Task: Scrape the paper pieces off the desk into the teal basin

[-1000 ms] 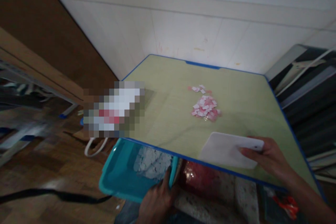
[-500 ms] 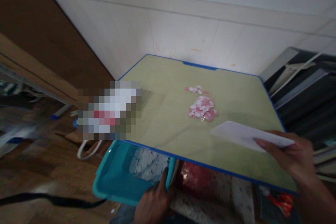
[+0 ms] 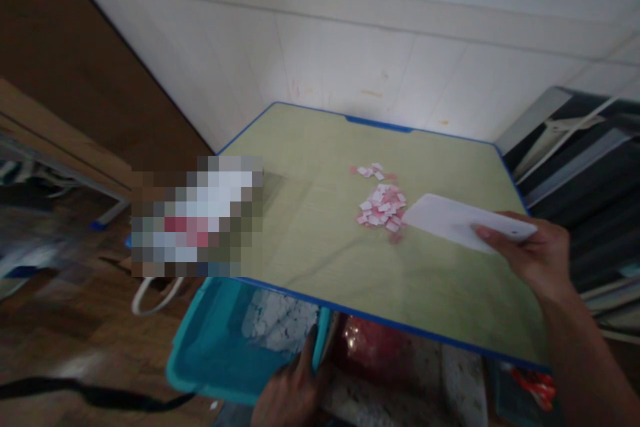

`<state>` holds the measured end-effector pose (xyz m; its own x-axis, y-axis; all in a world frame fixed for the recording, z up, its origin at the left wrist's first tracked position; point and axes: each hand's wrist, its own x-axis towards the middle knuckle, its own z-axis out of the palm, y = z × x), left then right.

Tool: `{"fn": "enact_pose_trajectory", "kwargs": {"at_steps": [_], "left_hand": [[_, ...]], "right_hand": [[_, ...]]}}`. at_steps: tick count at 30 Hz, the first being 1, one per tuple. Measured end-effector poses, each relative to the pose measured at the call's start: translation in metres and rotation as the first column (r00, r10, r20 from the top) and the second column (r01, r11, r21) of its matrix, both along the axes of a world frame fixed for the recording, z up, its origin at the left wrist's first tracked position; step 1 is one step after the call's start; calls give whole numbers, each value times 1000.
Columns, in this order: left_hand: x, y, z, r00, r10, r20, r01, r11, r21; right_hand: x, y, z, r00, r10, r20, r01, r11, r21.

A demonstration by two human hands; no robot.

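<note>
My right hand [image 3: 535,257] is closed on the end of a flat white scraper [image 3: 450,219], thumb on top, over the right side of the tabletop. The scraper's far edge meets the right side of a pile of small pink and white pieces [image 3: 383,205]. Behind that pile lies a smaller cluster of the same pieces [image 3: 371,171]. At the bottom, my left hand [image 3: 290,390] grips the near right rim of a teal basin [image 3: 200,347], one finger stretched along the rim. Inside the basin are many small whitish pieces [image 3: 280,320].
The greenish table [image 3: 310,233] has a blue edge and stands against a white wall [image 3: 340,60]. A blurred-out white object [image 3: 215,193] sits at its left side. Beneath the front edge is a shiny red bag or packet [image 3: 370,347]. Dark panels [image 3: 590,160] stand at the right.
My right hand has moved the scraper left and away from me, bringing its edge against the pile. My left hand stays on the basin's rim. The view has shifted slightly.
</note>
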<state>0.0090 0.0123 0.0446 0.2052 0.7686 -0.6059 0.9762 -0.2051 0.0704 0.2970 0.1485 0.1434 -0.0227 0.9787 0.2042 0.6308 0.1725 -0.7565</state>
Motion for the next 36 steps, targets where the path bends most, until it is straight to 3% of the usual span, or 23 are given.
{"fn": "enact_pose_trajectory", "kwargs": {"at_steps": [3, 14, 24, 28, 32, 36], "left_hand": [[2, -1, -1, 1000, -1, -7, 1, 1000, 15], [-1, -3, -8, 1000, -17, 20, 17, 1000, -12], [2, -1, 1, 1000, 24, 7, -24, 1000, -6], [2, 1, 2, 1000, 26, 8, -26, 1000, -14], [-2, -1, -3, 999, 9, 53, -10, 1000, 15], [-7, -3, -6, 992, -3, 128, 0, 1000, 23]], "right_hand": [[3, 1, -1, 998, 13, 55, -12, 1000, -18], [6, -2, -6, 994, 107, 25, -104, 990, -91], [5, 1, -15, 984, 161, 83, -155, 985, -72], [2, 2, -6, 965, 226, 130, -221, 974, -57], [-24, 9, 11, 900, 368, 236, -374, 927, -20], [-67, 16, 17, 825, 514, 234, -538, 841, 51]]}}
